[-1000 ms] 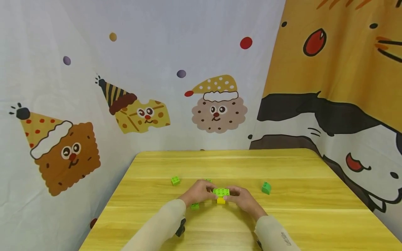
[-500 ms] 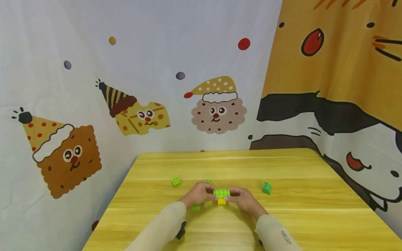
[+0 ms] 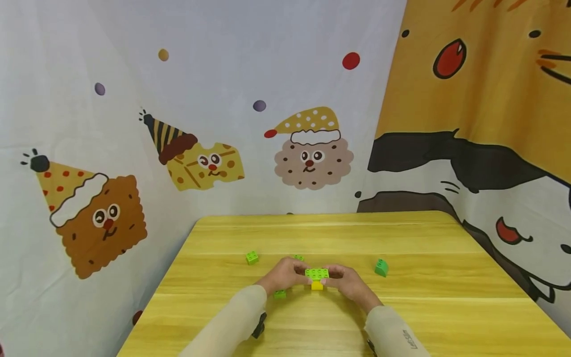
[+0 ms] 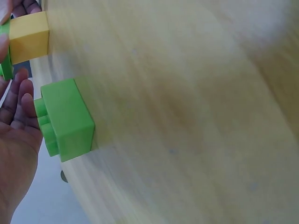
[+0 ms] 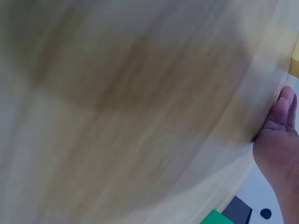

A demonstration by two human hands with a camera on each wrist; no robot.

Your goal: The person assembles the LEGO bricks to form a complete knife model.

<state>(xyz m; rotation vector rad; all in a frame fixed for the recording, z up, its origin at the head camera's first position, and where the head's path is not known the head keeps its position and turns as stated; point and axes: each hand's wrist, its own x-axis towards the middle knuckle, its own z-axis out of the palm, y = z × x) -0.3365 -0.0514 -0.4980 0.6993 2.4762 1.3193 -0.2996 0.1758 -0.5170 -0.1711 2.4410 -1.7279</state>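
Both hands meet at a light green plate-like brick (image 3: 317, 274) that sits on top of a yellow brick (image 3: 317, 285). My left hand (image 3: 285, 274) pinches its left end, and my right hand (image 3: 345, 281) pinches its right end. In the left wrist view the yellow brick (image 4: 30, 37) stands on the table under the green one, with the left hand (image 4: 18, 135) at the edge. The right wrist view catches only the right hand (image 5: 278, 135) and a sliver of the yellow brick (image 5: 295, 63).
A green brick (image 3: 280, 294) lies beside the left wrist, nearer the front. Another (image 3: 299, 258) is behind the left hand, a third (image 3: 252, 258) farther left. A darker green curved brick (image 3: 381, 267) rests to the right on the wooden table (image 3: 437, 317).
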